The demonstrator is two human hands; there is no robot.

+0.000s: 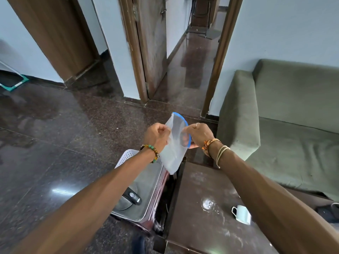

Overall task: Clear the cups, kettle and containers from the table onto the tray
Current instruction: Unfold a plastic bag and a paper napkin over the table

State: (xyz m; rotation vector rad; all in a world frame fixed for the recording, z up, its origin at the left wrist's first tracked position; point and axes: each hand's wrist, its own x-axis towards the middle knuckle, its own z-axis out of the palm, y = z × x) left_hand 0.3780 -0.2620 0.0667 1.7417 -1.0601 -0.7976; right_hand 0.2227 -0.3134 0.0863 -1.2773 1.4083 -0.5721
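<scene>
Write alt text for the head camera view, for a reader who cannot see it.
The left hand and right hand hold a clear blue-rimmed bag by its sides above a steel tray that carries a kettle. A white cup sits on the brown table beside the tray.

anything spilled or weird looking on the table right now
Yes: a shiny wet puddle lies on the brown table, just left of the white cup, with whitish smears around it. It looks like a spill.
</scene>
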